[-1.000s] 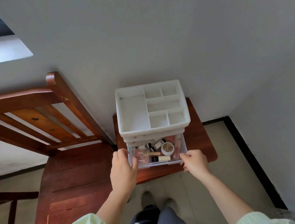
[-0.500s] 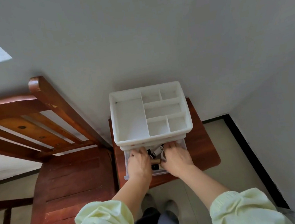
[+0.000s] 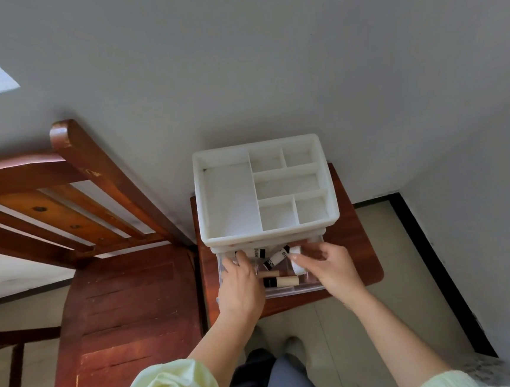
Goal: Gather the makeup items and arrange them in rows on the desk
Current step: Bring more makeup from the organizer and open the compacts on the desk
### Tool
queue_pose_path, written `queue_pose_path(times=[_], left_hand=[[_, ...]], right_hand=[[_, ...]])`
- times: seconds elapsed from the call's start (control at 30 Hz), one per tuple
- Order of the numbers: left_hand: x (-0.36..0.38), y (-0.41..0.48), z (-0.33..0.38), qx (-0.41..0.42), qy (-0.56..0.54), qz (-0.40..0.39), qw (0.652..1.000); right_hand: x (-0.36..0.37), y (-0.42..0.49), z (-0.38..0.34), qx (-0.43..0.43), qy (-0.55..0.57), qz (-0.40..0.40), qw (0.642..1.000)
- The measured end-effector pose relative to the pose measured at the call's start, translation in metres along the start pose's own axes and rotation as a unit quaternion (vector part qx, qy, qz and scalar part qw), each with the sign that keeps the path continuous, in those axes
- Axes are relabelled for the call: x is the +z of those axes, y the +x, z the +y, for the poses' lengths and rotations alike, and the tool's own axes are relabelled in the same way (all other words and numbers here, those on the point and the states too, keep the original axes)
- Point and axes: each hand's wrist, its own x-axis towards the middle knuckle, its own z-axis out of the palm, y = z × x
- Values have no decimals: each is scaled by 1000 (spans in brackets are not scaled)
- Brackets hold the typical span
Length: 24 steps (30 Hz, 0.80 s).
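Note:
A white organizer with empty top compartments stands on a small wooden stand. Its clear bottom drawer is pulled out toward me. Inside lie a white tube with a black cap and two black tubes with beige caps. My left hand reaches into the drawer's left side with its fingers curled down, hiding whatever is under it. On the drawer's right side, my right hand pinches a small white round jar between thumb and fingers.
A wooden chair stands directly left of the stand, its slatted back against the wall. The organizer sits in a wall corner. A black baseboard runs along the right wall, and my feet are on the tiled floor below.
One second ago both hands held the drawer's front corners. They have moved inside the drawer. My right hand has taken hold of the white jar and shifted slightly right.

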Motion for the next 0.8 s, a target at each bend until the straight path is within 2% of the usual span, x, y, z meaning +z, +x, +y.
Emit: queue_pose_path(times=[0.07, 0.17, 0.23, 0.3, 0.37, 0.43, 0.53, 0.6, 0.7, 0.8], left_hand=[[-3, 1, 1, 4, -5, -5, 1000], [-5, 1, 4, 16, 12, -21, 1000], [-6, 1, 2, 28, 33, -26, 999], [-7, 1, -3, 40, 45, -33, 998], [-11, 0, -10, 60, 45, -46, 996], [-13, 0, -17, 85, 5, -54, 995], [-20, -3, -24, 88, -94, -23, 991], [-27, -4, -27, 66, -180, -1, 981], [-35, 0, -33, 17, -280, -11, 960], [-37, 2, -40, -21, -382, -69, 921]], right_hand=[[-10, -4, 1, 48, 143, -21, 988], [-19, -4, 2, 125, 298, -33, 946], [-21, -3, 2, 159, 345, -43, 924], [-21, -3, 2, 169, 331, -52, 927], [-19, -2, 1, 157, 232, -47, 959], [-17, -1, -2, 129, 85, -37, 987], [-7, 5, -7, 75, -116, -37, 990], [1, 8, -12, 18, -277, -83, 957], [13, 11, -22, -70, -497, -154, 851], [24, 15, -28, -140, -596, -182, 769]])
